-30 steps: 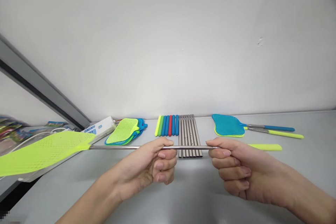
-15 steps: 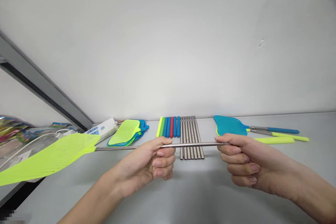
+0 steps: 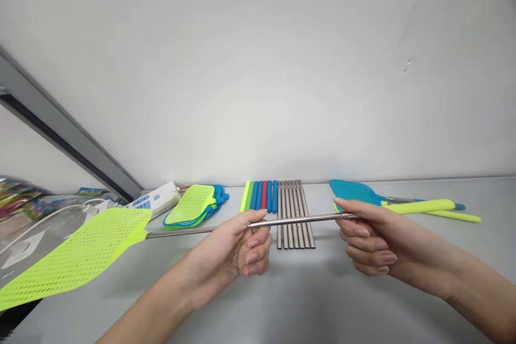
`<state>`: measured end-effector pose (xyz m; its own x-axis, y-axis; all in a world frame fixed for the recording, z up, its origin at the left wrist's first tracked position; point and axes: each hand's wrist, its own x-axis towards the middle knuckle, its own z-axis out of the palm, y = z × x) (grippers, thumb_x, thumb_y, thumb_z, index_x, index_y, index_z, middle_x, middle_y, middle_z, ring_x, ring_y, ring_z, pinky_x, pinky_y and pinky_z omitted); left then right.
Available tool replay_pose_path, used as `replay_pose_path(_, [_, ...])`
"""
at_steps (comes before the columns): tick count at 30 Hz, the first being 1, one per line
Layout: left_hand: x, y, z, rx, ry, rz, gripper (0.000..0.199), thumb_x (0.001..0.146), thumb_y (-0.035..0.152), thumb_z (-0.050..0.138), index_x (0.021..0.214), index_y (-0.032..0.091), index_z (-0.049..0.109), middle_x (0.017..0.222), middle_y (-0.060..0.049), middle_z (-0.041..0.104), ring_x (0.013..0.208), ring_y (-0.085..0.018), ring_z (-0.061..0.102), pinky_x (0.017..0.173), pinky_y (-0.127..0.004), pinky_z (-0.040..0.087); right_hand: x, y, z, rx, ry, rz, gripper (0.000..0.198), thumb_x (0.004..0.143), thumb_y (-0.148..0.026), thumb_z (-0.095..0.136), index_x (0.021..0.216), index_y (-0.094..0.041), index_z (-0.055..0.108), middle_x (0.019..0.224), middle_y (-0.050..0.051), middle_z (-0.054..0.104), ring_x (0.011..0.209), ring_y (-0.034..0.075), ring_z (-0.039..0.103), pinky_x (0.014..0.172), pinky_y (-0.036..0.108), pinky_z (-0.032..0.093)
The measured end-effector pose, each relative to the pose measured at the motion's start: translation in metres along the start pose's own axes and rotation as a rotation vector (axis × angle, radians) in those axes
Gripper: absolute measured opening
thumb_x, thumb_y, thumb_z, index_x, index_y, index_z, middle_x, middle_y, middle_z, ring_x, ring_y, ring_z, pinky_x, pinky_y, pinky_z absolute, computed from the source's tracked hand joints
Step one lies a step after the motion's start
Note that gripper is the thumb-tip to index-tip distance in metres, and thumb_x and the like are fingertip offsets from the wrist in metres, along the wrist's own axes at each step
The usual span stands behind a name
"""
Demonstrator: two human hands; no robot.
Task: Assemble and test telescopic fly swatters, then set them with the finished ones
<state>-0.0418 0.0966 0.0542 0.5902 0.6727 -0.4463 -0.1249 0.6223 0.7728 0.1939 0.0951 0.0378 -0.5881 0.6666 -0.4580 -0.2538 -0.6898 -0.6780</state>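
Tilted since the earlier frame, the yellow swatter now stood handle-end high. Its mesh head extended left of the metal tubes. Just left of the tubes, the left hand gripped the shaft; right of them, the right hand gripped it near the yellow handle.
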Motion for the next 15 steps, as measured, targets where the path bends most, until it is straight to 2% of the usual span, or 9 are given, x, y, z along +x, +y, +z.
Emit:
replay_pose_path(5, [0.003,-0.006,0.002,0.101,-0.005,0.16,0.041,0.084,0.038,0.034,0.049,0.017,0.034,0.046,0.004,0.037,0.044,-0.009,0.032,0.053,-0.025,0.027,0.003,0.005,0.003,-0.033,-0.033,-0.116,0.039,0.082,-0.041,0.04,0.052,-0.016,0.036,0.044,-0.008,0.021,0.039,0.005,0.017,0.045,0.021,0.021])
replay_pose_path(8, [0.007,-0.013,0.005,0.161,0.0,0.224,0.037,0.084,0.032,0.039,0.051,0.016,0.036,0.047,0.004,0.037,0.046,-0.008,0.035,0.051,-0.024,0.027,0.008,0.014,0.011,-0.018,-0.093,-0.124,0.039,0.082,-0.041,0.039,0.052,-0.016,0.035,0.046,-0.008,0.02,0.04,0.005,0.016,0.044,0.021,0.018])
replay_pose_path(11, [0.012,-0.024,0.009,0.182,-0.002,0.214,0.036,0.084,0.029,0.039,0.05,0.016,0.037,0.046,0.003,0.039,0.047,-0.008,0.038,0.052,-0.023,0.028,0.013,0.027,0.018,-0.017,-0.175,-0.041,0.039,0.083,-0.042,0.037,0.055,-0.016,0.037,0.045,-0.008,0.023,0.04,0.005,0.017,0.044,0.021,0.016])
replay_pose_path(15, [0.018,-0.039,0.014,0.07,-0.08,0.122,0.041,0.084,0.034,0.033,0.048,0.016,0.037,0.041,0.003,0.039,0.041,-0.008,0.037,0.047,-0.023,0.028,0.017,0.043,0.024,0.012,-0.21,-0.033,0.038,0.084,-0.043,0.034,0.058,-0.016,0.038,0.045,-0.008,0.025,0.04,0.005,0.018,0.043,0.02,0.017])
